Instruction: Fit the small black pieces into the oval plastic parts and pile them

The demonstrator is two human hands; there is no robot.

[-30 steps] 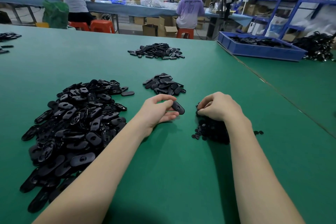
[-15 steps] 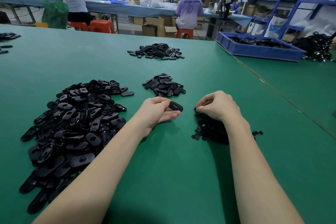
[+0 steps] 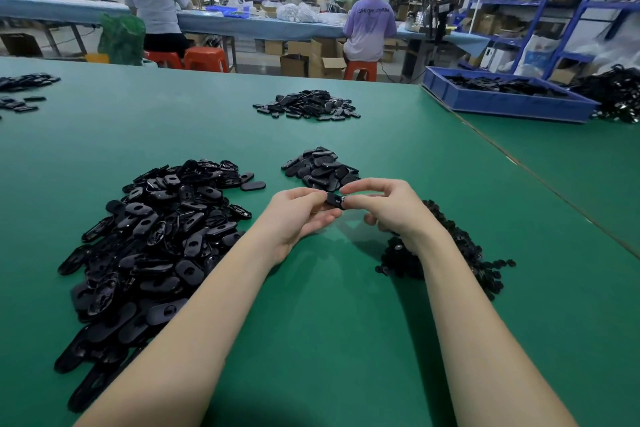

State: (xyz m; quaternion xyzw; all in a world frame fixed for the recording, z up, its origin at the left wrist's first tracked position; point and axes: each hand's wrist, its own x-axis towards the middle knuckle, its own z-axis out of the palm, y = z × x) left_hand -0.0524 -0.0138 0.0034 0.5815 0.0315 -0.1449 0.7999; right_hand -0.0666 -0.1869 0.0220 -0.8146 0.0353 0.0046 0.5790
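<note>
Left hand and right hand pinching one oval part, black piles on green table

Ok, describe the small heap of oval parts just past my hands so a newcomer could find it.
On the green table, look straight past the two hands. The small heap lies just beyond them. It is far smaller than the big pile on the left and nearer than the far pile.
</note>
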